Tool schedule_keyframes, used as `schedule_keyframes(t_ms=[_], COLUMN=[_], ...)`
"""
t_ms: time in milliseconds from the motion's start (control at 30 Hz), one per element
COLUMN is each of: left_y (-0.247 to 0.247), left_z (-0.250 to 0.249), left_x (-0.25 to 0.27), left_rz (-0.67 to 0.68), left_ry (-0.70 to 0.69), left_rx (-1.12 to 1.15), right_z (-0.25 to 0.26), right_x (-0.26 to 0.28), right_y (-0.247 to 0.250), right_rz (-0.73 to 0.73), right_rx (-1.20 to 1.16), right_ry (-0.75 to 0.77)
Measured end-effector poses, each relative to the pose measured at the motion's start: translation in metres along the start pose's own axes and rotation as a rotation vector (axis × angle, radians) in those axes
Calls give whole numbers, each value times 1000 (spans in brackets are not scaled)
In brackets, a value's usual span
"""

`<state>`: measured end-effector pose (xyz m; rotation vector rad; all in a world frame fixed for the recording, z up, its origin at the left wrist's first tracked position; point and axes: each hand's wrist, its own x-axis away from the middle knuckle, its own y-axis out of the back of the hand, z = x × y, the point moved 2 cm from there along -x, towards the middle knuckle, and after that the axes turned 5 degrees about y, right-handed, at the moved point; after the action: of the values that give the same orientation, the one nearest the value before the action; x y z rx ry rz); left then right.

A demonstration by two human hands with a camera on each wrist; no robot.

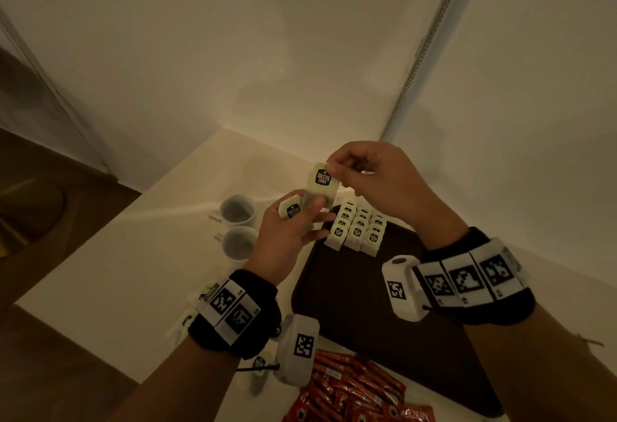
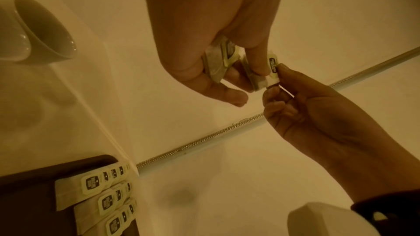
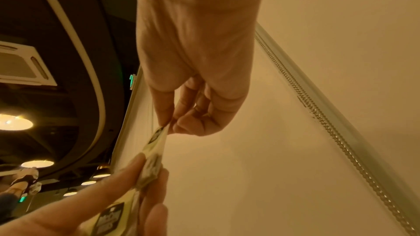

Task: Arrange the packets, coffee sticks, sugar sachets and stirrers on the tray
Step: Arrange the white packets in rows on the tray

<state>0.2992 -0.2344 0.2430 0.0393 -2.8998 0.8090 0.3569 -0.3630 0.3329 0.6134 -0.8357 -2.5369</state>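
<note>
My right hand pinches the top of one tea packet above the tray. My left hand grips that packet's lower edge and another packet, over the counter.

Two white cups stand side by side on the pale desk, far-left of centre. A beaded chain hangs down the wall at right.

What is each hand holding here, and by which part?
Right hand pinches a tea packet by its top edge; left hand grips its lower end plus more packets.
</note>
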Motion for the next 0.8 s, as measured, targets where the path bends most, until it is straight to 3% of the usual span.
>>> schedule_keyframes(t_ms=[167,300,533,800], left_y=[9,31,50,58], left_z=[12,19,19,22], left_x=[-5,-11,-20,-27], left_rz=[-67,-183,-194,-224], left_ry=[66,198,291,285], left_rx=[-10,141,228,228], right_z=[-21,-76,-178,-226], right_x=[9,23,56,49], right_y=[5,-3,-53,-63], right_rz=[-12,2,333,123], right_rx=[-86,-18,184,214], right_ry=[-66,-220,-527,-605])
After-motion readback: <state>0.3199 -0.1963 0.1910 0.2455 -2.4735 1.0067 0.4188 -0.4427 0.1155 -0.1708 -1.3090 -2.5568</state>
